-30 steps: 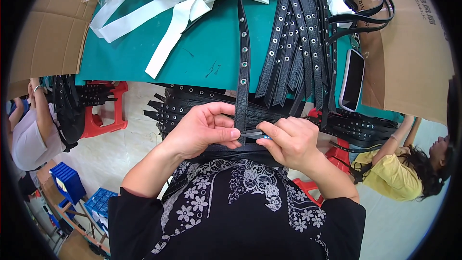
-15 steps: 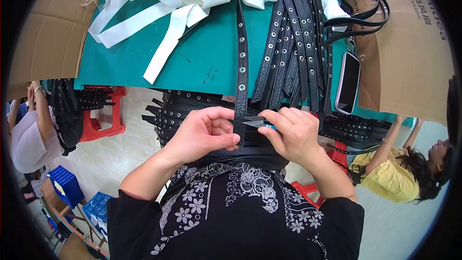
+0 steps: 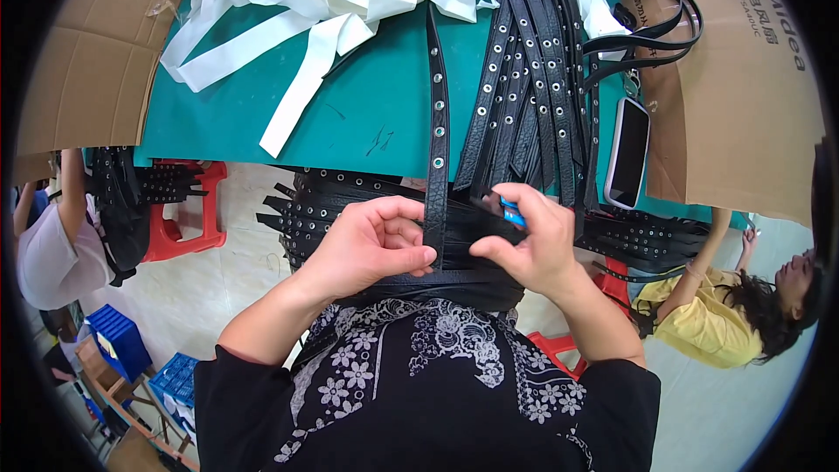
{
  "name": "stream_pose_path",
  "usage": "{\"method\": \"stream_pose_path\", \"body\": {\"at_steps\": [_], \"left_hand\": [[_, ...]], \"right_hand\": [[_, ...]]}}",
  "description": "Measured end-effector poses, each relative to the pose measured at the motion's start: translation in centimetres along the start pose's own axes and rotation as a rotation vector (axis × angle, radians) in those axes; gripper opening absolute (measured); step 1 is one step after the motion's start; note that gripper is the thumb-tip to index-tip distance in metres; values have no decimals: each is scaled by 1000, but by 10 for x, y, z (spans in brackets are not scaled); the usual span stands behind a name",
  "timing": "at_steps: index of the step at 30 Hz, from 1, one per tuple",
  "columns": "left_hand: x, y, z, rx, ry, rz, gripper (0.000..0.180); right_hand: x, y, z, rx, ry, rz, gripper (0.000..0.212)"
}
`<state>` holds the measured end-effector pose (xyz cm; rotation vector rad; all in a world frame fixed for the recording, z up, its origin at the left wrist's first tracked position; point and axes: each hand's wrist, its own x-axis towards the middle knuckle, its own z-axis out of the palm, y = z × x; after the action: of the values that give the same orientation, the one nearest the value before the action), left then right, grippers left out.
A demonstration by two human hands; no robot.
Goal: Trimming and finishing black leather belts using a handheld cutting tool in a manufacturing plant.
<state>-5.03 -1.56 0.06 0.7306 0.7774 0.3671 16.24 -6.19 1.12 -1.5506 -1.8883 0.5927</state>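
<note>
A long black strap with metal eyelets [image 3: 437, 122] runs from the green table mat [image 3: 367, 105] down to my lap. My left hand [image 3: 371, 245] pinches its near end between thumb and fingers. My right hand [image 3: 533, 245] is closed on the strap's right side and also holds a small blue tool [image 3: 513, 211], mostly hidden by the fingers. Under both hands lies a stack of black eyelet straps [image 3: 350, 201] across my lap.
A bundle of black eyelet straps [image 3: 533, 79] lies on the mat's right; white strips [image 3: 315, 0] pile at the back. A phone [image 3: 627, 150] rests at the right edge by brown cardboard [image 3: 743, 87]. A red stool [image 3: 188, 218] stands left; people sit at left [image 3: 52, 236] and right [image 3: 725, 306].
Both hands have shifted slightly along the strap's near end; the blue tool now shows more clearly in my right hand. The strap stays stretched over the mat.
</note>
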Motion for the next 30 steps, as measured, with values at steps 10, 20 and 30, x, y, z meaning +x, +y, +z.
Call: {"method": "stream_pose_path", "body": {"at_steps": [10, 20, 30], "left_hand": [[18, -2, 26, 348, 70, 187, 27], [19, 4, 24, 104, -37, 100, 31], [17, 7, 25, 85, -46, 82, 31]], "right_hand": [[-4, -7, 33, -144, 149, 16, 6], [-12, 16, -7, 253, 38, 35, 27], [-13, 17, -13, -151, 2, -76, 25]]}}
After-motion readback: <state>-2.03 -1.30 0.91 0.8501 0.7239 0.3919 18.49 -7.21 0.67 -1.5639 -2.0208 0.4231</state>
